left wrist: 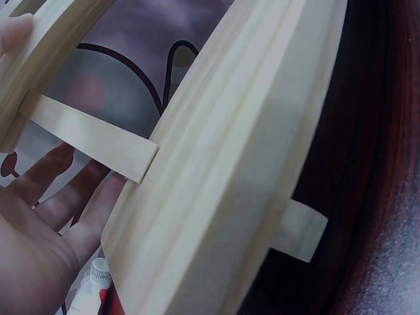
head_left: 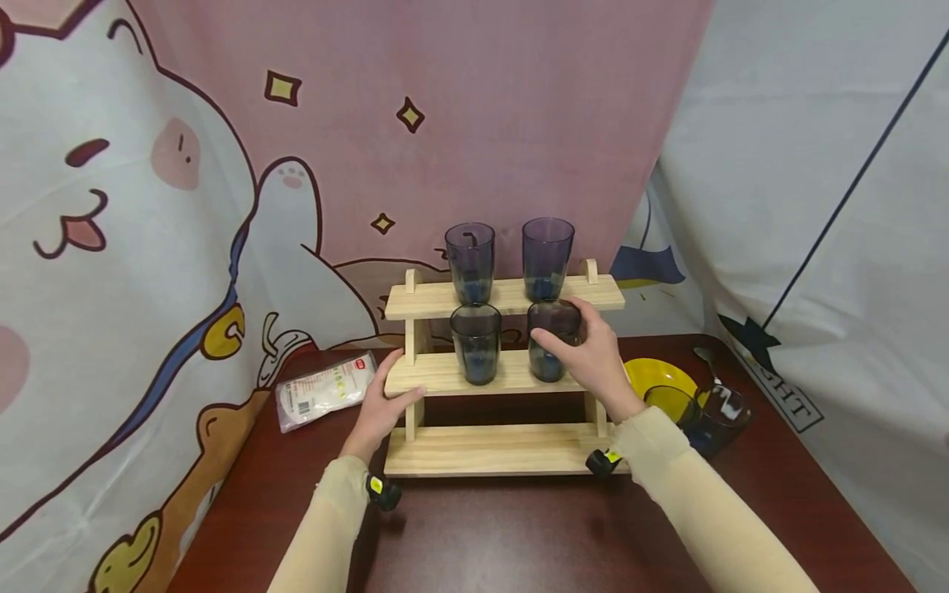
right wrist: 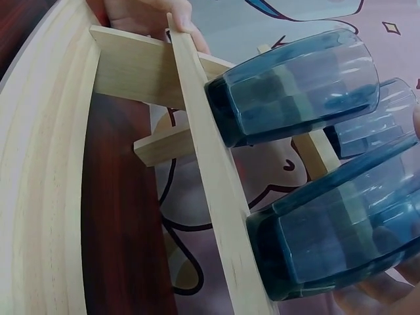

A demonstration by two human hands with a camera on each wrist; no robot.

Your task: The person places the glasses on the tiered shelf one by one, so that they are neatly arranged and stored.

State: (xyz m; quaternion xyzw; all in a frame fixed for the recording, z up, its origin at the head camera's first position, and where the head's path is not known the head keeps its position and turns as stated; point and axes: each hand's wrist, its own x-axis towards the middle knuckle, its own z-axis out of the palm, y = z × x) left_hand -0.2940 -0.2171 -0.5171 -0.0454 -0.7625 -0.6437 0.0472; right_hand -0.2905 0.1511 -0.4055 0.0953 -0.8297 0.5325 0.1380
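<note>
A three-tier wooden display rack (head_left: pixel 489 451) stands on the table. My right hand (head_left: pixel 599 362) holds a dark tinted glass tumbler (head_left: pixel 547 366) at the right of the middle shelf, thumb in front and fingers round the far side. In the right wrist view this tumbler's base (right wrist: pixel 266 262) is right at the shelf. Beside it on the same shelf stands another tumbler (head_left: pixel 478 350). Two more, a left tumbler (head_left: pixel 471 263) and a right tumbler (head_left: pixel 547 259), stand upright on the top shelf. My left hand (head_left: pixel 380 412) grips the left end of the middle shelf, its thumb along the front edge.
Right of the rack lie a yellow plate (head_left: pixel 652 372), a clear tinted glass (head_left: pixel 722 420) and a spoon (head_left: pixel 708 358). A white plastic-wrapped packet (head_left: pixel 326 391) lies to the left. Patterned cloth (head_left: pixel 482 123) hangs close behind the table.
</note>
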